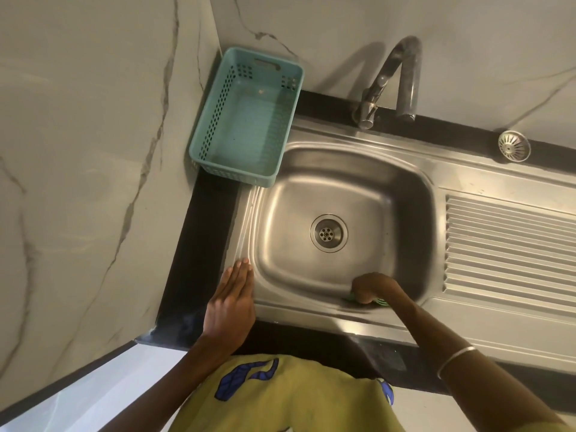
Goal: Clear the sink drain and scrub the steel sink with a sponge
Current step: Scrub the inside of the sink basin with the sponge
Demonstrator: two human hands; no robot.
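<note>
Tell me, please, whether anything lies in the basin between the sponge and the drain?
Nothing visible does. The right hand grips the green sponge at the basin's near wall, and the bare steel floor runs unobstructed to the drain. The strainer sits out on the back ledge.

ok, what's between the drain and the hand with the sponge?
Nothing: bare steel basin floor from the drain to the right hand gripping the green sponge, per the head view.

left hand (230, 302): flat, fingers straight and close together, palm down, arm bare, reaching forward | right hand (372, 287): fingers curled tight around a green sponge (381, 301), knuckles up, pressing down | right arm: bare, stretched out, thin silver bangle (455, 360) round the wrist
</note>
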